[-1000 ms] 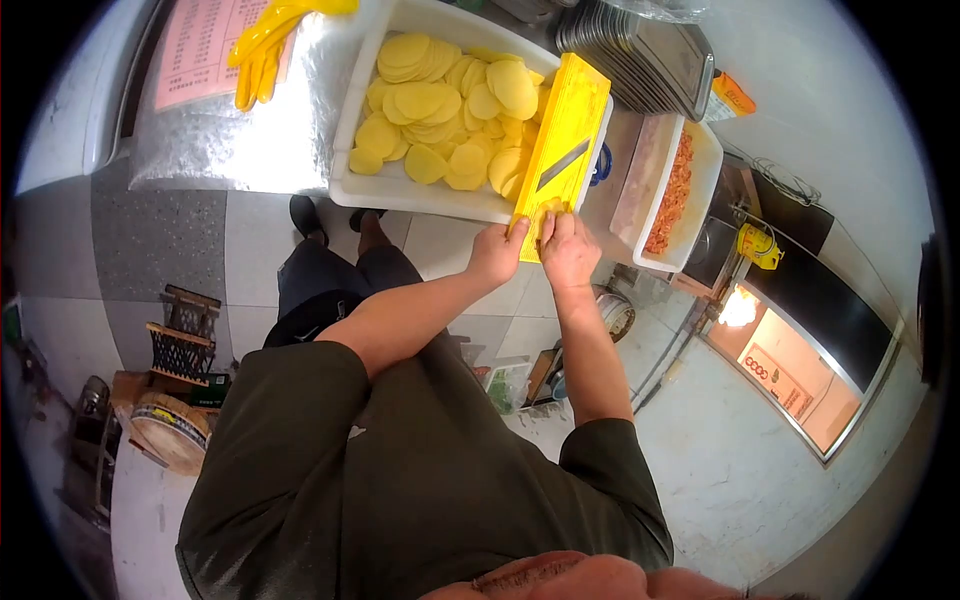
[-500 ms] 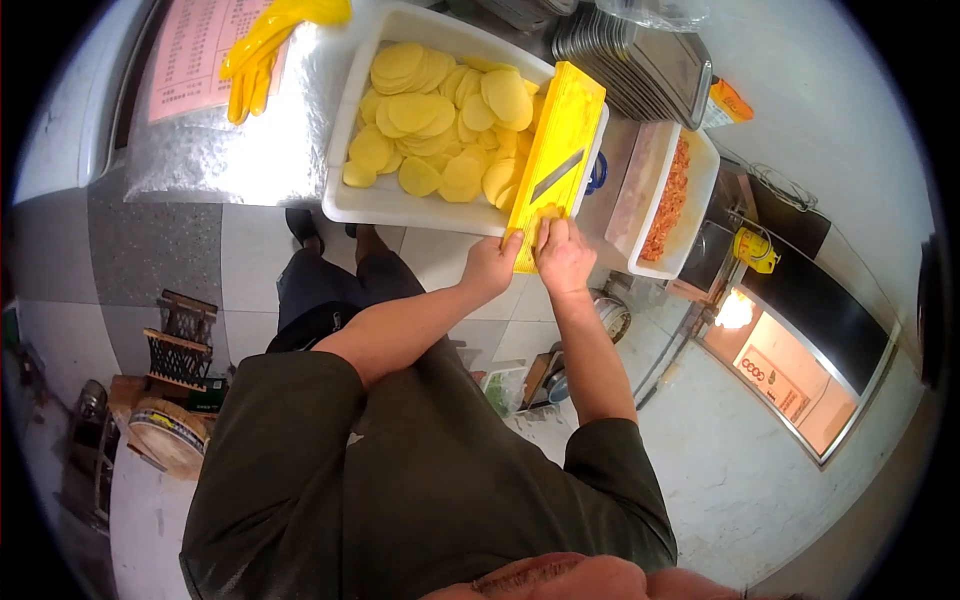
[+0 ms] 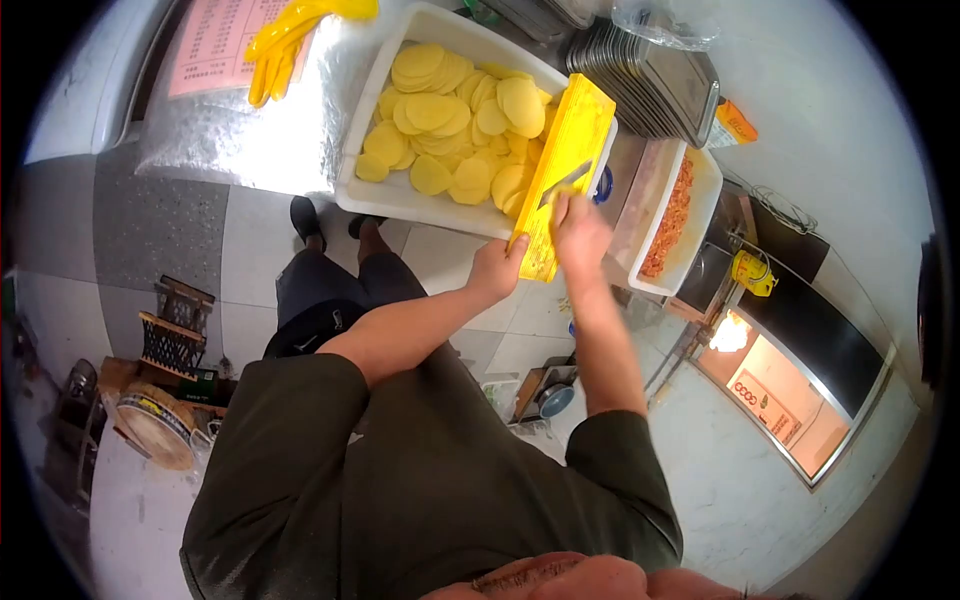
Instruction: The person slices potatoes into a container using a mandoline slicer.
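A yellow slicer (image 3: pixel 560 170) with a slanted metal blade lies across the right end of a white tub (image 3: pixel 385 199). Thin pale-yellow slices (image 3: pixel 430 112) are piled in the tub. My left hand (image 3: pixel 496 268) grips the slicer's near left edge, thumb on top. My right hand (image 3: pixel 580 232) is closed over the slicer just below the blade, fingers pressed round a small yellow piece (image 3: pixel 564 193), mostly hidden by the fingers.
Yellow gloves (image 3: pixel 280 50) and a pink printed sheet lie left of the tub. To the right stand a stack of metal trays (image 3: pixel 650 80) and a white container (image 3: pixel 697 215) of reddish chopped food. A flame (image 3: pixel 730 332) burns farther right.
My right hand has slid up the slicer toward the blade with the piece. My left hand keeps its hold on the edge. The whole view has shifted slightly.
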### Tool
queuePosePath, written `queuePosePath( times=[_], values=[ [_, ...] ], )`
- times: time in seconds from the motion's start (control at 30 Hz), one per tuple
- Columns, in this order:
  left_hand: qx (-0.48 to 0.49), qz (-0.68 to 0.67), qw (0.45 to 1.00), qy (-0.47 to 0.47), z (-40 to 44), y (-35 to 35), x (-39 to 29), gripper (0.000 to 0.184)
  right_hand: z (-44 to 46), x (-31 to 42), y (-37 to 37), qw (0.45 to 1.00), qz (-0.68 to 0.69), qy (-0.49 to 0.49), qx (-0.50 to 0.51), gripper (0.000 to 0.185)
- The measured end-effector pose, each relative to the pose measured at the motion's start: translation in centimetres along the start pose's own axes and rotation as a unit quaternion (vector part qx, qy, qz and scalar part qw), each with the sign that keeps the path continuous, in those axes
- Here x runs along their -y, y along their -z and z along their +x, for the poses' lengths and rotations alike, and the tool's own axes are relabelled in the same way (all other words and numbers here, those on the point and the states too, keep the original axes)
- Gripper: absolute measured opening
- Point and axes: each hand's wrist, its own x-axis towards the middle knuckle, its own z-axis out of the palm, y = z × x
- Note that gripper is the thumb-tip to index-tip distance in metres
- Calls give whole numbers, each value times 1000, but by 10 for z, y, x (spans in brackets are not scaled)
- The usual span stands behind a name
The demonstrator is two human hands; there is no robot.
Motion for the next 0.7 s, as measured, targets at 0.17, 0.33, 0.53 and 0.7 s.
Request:
queuePosePath(
  times=[0.17, 0.33, 0.53, 0.7],
  values=[
    [20, -14, 999, 22, 4, -1, 1, 55, -70, 12, 11, 1000, 26, -4, -4, 23],
    [24, 0, 1000, 12, 3, 2, -4, 60, -30, 9, 0, 999, 23, -21, -43, 25],
    [28, 15, 999, 28, 3, -1, 3, 63, 104, -23, -28, 999, -2, -46, 11, 31],
    [19, 4, 1000, 14, 6, -1, 2, 62, 90, -18, -16, 998, -5, -48, 36, 33]
  ],
)
